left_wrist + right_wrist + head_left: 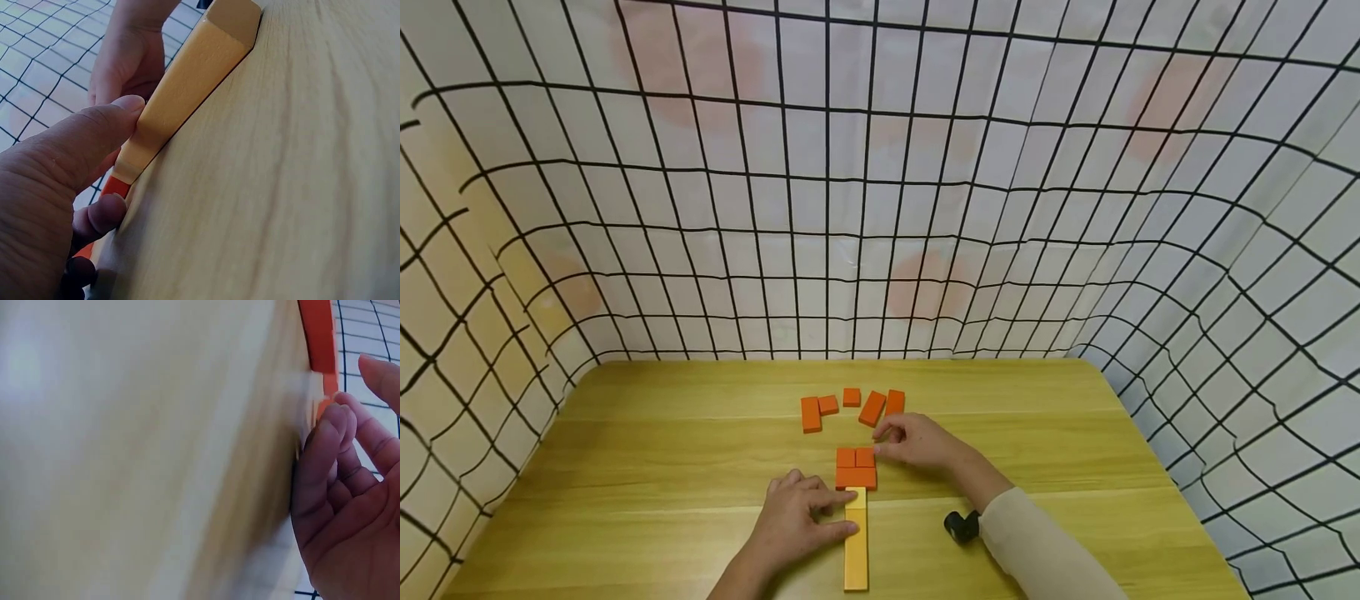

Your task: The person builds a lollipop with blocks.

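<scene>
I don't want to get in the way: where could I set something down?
Two table patches look bare: left of the left grip, out to the table's left edge, and right of the right grip and sleeve, to the right edge. The middle is crowded: orange blocks, yellow blocks and both grips, with a small black object.

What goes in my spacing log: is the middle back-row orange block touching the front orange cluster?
Apart: the head view shows bare tabletop between the middle back-row block and the orange cluster.
</scene>
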The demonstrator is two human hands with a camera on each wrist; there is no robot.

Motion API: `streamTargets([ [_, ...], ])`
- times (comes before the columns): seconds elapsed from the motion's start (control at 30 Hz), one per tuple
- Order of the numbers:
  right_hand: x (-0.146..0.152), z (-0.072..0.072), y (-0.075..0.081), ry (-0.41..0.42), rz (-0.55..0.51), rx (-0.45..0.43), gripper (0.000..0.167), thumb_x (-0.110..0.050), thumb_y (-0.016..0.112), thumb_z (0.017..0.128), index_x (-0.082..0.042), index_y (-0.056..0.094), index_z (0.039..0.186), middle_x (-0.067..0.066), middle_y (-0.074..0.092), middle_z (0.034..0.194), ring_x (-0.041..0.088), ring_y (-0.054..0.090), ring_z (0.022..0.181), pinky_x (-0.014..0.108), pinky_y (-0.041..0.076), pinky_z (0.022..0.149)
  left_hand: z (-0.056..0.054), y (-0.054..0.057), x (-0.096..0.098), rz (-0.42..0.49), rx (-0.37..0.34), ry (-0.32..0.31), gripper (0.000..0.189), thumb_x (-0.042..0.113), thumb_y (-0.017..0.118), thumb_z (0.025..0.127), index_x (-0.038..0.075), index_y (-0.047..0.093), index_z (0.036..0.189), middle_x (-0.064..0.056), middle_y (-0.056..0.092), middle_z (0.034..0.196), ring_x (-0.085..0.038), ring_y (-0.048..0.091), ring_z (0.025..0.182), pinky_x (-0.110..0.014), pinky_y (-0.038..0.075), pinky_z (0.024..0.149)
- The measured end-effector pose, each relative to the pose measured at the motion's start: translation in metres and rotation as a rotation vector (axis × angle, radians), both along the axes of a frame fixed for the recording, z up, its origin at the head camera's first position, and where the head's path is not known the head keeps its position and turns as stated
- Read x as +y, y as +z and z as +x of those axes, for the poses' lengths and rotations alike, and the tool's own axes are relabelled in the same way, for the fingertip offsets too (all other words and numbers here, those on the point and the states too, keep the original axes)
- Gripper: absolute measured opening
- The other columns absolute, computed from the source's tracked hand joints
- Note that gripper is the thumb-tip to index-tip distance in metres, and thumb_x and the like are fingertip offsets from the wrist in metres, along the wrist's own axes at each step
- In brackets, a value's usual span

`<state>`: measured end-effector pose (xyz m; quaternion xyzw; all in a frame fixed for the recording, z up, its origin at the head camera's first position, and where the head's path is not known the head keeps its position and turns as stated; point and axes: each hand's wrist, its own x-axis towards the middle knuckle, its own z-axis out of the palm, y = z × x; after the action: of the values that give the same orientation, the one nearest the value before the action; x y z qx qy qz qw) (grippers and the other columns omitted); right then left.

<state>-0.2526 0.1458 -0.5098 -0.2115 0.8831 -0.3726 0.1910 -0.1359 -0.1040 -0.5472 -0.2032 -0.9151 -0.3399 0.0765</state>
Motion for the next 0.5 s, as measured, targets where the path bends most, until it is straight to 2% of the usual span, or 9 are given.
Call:
streamTargets([
  [0.1,0.005,-0.007,0.002,-0.022,-0.011,0.033,0.019,-0.034,0.073,0.096,-0.02,0.071,0.108,-0.001,0.06,0.083,0.013,0.052,0.072,0.028,0.044,0.065,-0.001,-0.001,0.0,0.002,0.006,-0.001,0.038,0.06,0.081,0.077,0.043,0.078,0.111,0.025,0.053,0.072,0.003,0.033,0.073,-0.027,0.026,0.074],
  [0.23,0.01,-0.018,0.002,-0.107,-0.003,0.094,0.022,-0.033,0.073,0.096,-0.019,0.067,0.111,0.0,0.058,0.082,0.014,0.05,0.07,0.029,0.043,0.065,-0.001,-0.001,0.0,0.002,0.006,-0.002,0.039,0.062,0.08,0.077,0.043,0.078,0.112,0.026,0.053,0.072,0.003,0.033,0.073,-0.027,0.026,0.075],
  [0.37,0.014,-0.027,0.003,-0.205,0.002,0.077,0.049,-0.035,0.076,0.093,-0.017,0.058,0.135,0.003,0.058,0.082,0.016,0.05,0.068,0.031,0.042,0.065,-0.002,-0.001,0.0,0.006,0.004,-0.004,0.04,0.062,0.08,0.077,0.043,0.078,0.112,0.026,0.053,0.072,0.003,0.033,0.073,-0.027,0.027,0.075],
  [0.5,0.016,-0.034,0.002,-0.234,0.033,0.028,0.077,-0.036,0.079,0.09,-0.017,0.042,0.155,0.004,0.061,0.084,0.017,0.054,0.07,0.031,0.044,0.066,-0.001,-0.002,-0.001,0.003,0.007,0.0,0.04,0.062,0.08,0.077,0.043,0.078,0.112,0.026,0.053,0.072,0.003,0.032,0.073,-0.027,0.026,0.074],
])
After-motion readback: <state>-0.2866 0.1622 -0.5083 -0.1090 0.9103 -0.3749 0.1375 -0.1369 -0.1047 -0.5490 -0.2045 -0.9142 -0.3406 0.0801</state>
